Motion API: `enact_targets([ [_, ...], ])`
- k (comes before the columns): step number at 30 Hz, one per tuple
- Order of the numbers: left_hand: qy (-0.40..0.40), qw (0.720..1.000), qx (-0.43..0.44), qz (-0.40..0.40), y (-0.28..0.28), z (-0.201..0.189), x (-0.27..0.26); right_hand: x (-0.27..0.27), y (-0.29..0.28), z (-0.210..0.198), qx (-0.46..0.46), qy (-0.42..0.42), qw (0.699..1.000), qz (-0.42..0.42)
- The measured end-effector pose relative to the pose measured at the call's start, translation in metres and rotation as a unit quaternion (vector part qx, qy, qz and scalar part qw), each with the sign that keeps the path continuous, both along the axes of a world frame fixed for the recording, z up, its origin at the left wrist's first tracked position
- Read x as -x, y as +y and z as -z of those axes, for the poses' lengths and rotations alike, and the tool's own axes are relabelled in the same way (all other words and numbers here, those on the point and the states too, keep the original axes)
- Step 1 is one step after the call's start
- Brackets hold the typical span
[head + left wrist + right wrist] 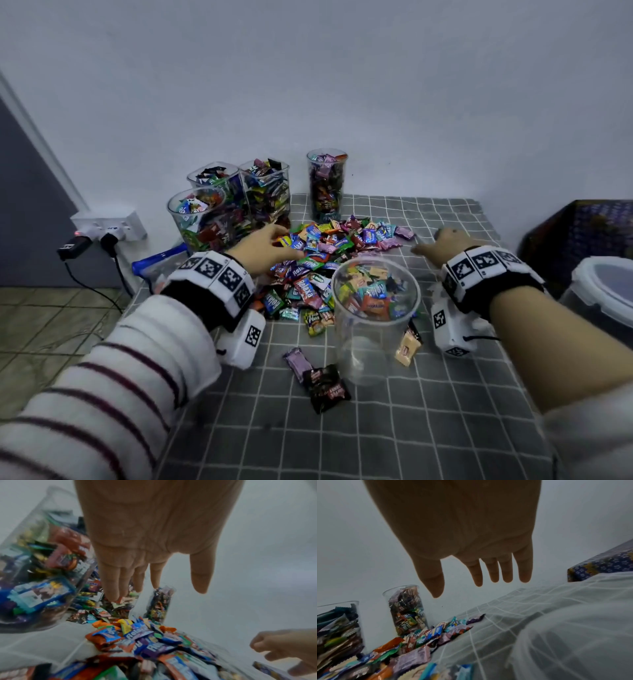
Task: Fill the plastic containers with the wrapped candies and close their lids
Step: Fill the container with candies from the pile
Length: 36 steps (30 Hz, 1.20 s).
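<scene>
Five clear containers (376,301) hold bright wrapped candies (329,246).

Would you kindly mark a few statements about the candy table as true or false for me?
1. The near round clear plastic container stands upright with no lid on it. True.
2. The left hand is inside that container. False: it reaches over the loose pile of wrapped candies on the grey checked tablecloth.
3. The right hand has straight, spread fingers and holds nothing. True.
4. The tall narrow clear cup by the wall is empty. False: it is packed with candies.
5. Two dark-wrapped candies lie on the cloth nearer the camera than the round container. True.
</scene>
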<state>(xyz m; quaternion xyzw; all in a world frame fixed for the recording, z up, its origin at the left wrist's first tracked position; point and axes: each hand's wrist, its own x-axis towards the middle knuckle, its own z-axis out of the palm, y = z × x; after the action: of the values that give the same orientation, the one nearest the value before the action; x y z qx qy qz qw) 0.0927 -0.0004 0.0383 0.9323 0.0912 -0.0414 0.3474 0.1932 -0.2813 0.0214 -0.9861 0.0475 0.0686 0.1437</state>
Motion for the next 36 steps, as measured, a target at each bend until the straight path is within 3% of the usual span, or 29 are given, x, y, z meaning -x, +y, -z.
enact_targets([
  [10, 0.021, 0.979, 0.051, -0.197, 0.021, 0.043, -0.080, -0.065, 0.044, 0.006, -0.052, 0.036, 0.996, -0.058],
  [16, 0.084, 0.970, 0.023, -0.227, 0.032, 0.059, -0.093, -0.092, 0.054, 0.013, -0.163, 0.086, 0.979, -0.086],
  [24, 0.151, 0.973, -0.034, -0.170, 0.034, 0.057, -0.094, -0.093, 0.092, 0.025, -0.207, 0.161, 0.950, -0.172],
  [29, 0.133, 0.984, -0.048, -0.108, 0.024, 0.055, -0.083, -0.077, 0.111, 0.018, -0.112, 0.183, 0.947, -0.240],
  [36, 0.140, 0.989, -0.047, 0.000, -0.003, 0.050, -0.071, -0.061, 0.108, 0.019, -0.076, 0.212, 0.938, -0.263],
])
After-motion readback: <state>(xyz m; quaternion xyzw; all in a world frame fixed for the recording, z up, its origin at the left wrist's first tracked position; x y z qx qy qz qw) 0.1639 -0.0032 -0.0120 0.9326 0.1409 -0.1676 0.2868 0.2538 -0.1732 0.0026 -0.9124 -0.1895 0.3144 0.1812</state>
